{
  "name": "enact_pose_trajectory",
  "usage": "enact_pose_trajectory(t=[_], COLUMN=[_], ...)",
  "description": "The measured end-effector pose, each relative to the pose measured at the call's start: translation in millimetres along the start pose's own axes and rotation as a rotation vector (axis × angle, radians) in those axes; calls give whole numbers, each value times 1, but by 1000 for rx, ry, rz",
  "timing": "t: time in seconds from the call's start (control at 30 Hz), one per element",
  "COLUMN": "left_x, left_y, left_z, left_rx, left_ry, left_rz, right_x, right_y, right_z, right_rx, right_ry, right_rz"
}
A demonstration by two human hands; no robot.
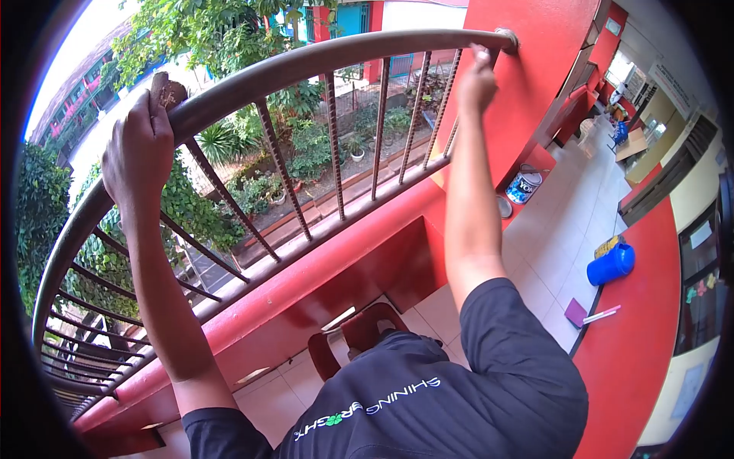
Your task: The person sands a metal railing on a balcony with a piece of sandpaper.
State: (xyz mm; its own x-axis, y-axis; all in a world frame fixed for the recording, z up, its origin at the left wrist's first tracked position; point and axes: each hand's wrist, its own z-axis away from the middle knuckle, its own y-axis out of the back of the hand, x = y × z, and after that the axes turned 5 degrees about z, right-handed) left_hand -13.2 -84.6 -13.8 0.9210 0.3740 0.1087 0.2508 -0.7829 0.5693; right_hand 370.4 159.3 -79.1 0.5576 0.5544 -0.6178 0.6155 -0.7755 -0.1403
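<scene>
My left hand [139,153] is closed at the left part of the curved metal handrail [306,61]. At its fingertips is a rough, fibrous brown piece [166,93], held against the top of the rail. My right hand [478,86] is raised at the rail's far right end, fingers curled in and slightly blurred, close to where the rail meets the red pillar [527,92]. What those fingers hold, if anything, I cannot tell. Ribbed metal bars [335,145] run down from the handrail to a lower rail.
Beneath the railing runs a red ledge [306,271], with a dark red chair [371,321] below it. A paint can [524,185] stands by the pillar. On the right bench [634,336] are a blue container [610,265] and pens [602,314]. People [618,130] are far down the corridor.
</scene>
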Motion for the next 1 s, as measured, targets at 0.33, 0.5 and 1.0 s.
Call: enact_pose_trajectory(t=[0.33, 0.5, 1.0], left_x=[20, 11, -2], left_y=[13, -2, -5], left_z=[-1, 1, -1], left_rx=[-45, 56, 17], left_ry=[117, 89, 4], left_rz=[25, -31, -52], right_x=[217, 186, -16], right_y=[408, 453, -18], right_z=[208, 271, -9], right_rx=[213, 353, -251], right_ry=[-636, -1238, 143], right_rz=[249, 122, -82])
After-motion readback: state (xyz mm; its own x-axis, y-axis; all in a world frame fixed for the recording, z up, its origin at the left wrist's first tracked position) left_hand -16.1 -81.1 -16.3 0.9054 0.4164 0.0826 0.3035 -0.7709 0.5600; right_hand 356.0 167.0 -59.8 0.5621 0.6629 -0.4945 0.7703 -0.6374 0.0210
